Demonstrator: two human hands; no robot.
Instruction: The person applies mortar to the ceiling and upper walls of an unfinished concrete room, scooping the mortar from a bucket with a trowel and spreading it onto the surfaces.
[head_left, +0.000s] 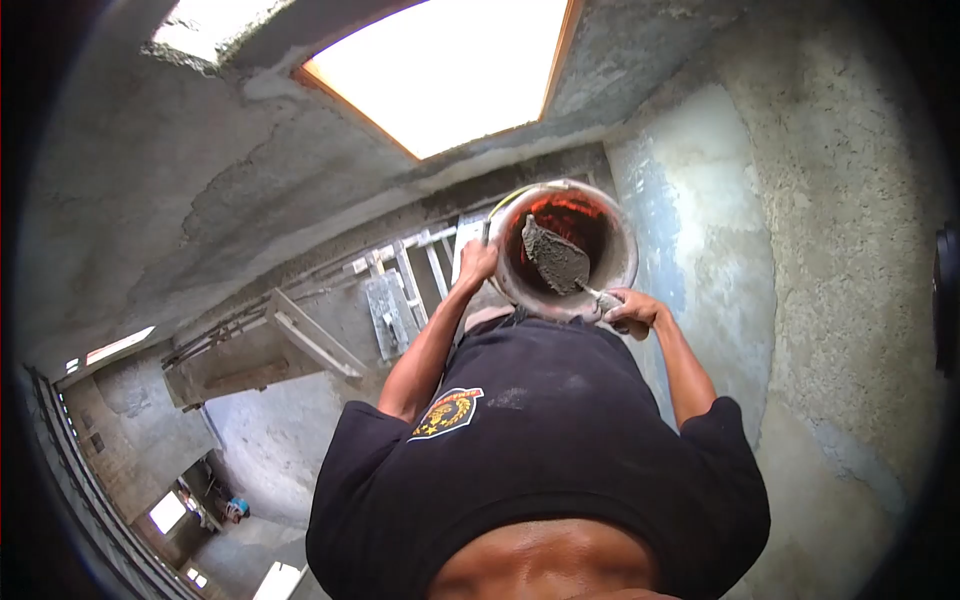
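Note:
A round bucket (625, 246) with a reddish inside and a pale, mortar-smeared rim is tilted in front of my chest. My left hand (478, 261) is closed at the bucket's left side, where a handle meets the rim. My right hand (636, 308) is wrapped round the handle of a trowel (590, 291). Grey wet mortar (556, 262) covers the trowel's blade, which lies over the bucket's opening. How much mortar is deeper in the bucket is hidden in shadow.
Wooden planks and framing (300, 330) stand to the left, above a lower floor. Rough plastered walls (840, 250) rise at the right and upper left. A bright window opening (450, 70) is at the top. A small blue object (237, 508) lies far below.

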